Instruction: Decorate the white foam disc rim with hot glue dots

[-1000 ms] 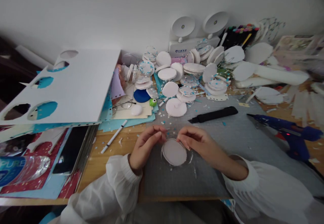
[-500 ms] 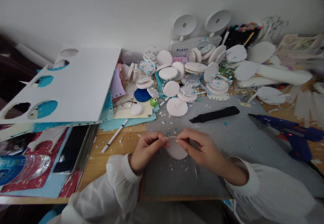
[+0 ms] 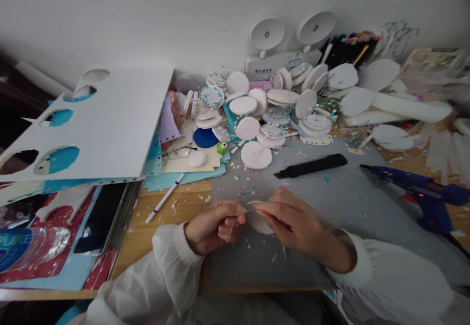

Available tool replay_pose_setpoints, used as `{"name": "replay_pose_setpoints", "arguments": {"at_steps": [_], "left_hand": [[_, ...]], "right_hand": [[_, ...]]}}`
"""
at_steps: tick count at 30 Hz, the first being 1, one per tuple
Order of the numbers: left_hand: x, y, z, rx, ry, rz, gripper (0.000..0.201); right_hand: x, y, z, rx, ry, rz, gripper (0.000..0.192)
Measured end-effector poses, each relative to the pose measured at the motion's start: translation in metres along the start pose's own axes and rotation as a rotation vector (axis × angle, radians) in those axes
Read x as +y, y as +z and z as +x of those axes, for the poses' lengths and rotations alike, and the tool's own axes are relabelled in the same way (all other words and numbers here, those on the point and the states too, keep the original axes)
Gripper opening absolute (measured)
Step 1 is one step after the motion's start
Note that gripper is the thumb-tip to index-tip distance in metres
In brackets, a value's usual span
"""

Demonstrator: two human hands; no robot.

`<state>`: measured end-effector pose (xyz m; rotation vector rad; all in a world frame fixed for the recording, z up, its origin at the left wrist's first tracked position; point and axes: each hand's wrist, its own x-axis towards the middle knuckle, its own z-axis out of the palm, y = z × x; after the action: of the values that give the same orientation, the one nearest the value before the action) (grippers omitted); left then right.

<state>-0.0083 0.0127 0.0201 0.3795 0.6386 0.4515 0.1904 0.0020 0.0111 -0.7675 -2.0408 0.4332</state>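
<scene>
Nearest me, my left hand point(image 3: 215, 227) is curled closed, thumb and forefinger pinching the left edge of a white foam disc point(image 3: 259, 220). My right hand point(image 3: 290, 220) pinches the same disc from the right and covers much of it. The disc is held just above the grey cutting mat point(image 3: 341, 217), tilted with its far rim raised and its pale face turned toward me; being round, it shows no clear long axis. A thin pale strip arcs over its top rim between my fingertips; what the strip is I cannot tell.

The mat lies on a wooden table point(image 3: 165, 217) and is littered with white and blue scraps. On it, beyond my hands, lies a black utility knife point(image 3: 311, 166), long axis running left to right. A blue glue gun point(image 3: 422, 190) rests at the right, nozzle pointing left. A white pen point(image 3: 164, 198) lies diagonally at the left.

Farther back sits a heap of white foam discs point(image 3: 268, 104), some speckled blue. A white board with round cut-outs point(image 3: 95, 124) overhangs the left side. A plain white wall point(image 3: 183, 16) closes the scene.
</scene>
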Motion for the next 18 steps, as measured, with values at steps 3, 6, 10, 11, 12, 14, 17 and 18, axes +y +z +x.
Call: {"name": "replay_pose_setpoints", "arguments": {"at_steps": [3, 6, 10, 11, 12, 14, 17, 18], "left_hand": [[0.001, -0.001, -0.001, -0.059, -0.064, -0.036, 0.022], [0.001, 0.000, -0.003, -0.069, -0.076, -0.003, 0.023], [0.001, 0.003, -0.005, 0.123, 0.095, 0.296, 0.030], [0.001, 0.004, -0.005, 0.205, 0.190, 0.405, 0.032], [0.001, 0.004, -0.006, 0.289, 0.310, 0.512, 0.032], [0.003, 0.004, -0.007, 0.413, 0.605, 0.719, 0.027], [0.004, 0.003, -0.012, 0.442, 1.019, 1.066, 0.014], [0.004, 0.003, -0.013, 0.427, 1.112, 1.192, 0.014]], "right_hand": [[0.000, 0.001, -0.001, 0.010, -0.054, -0.026, 0.023], [-0.002, 0.000, 0.001, 0.008, -0.070, -0.034, 0.023], [-0.003, -0.002, 0.003, 0.003, -0.002, 0.003, 0.021], [-0.002, -0.002, 0.003, 0.004, 0.024, 0.011, 0.021], [-0.002, -0.002, 0.003, 0.005, 0.050, 0.018, 0.020], [-0.002, -0.002, 0.003, 0.001, 0.086, 0.028, 0.020], [-0.003, -0.002, 0.003, 0.000, 0.086, 0.013, 0.018], [-0.003, -0.002, 0.003, -0.004, 0.075, -0.002, 0.018]]}}
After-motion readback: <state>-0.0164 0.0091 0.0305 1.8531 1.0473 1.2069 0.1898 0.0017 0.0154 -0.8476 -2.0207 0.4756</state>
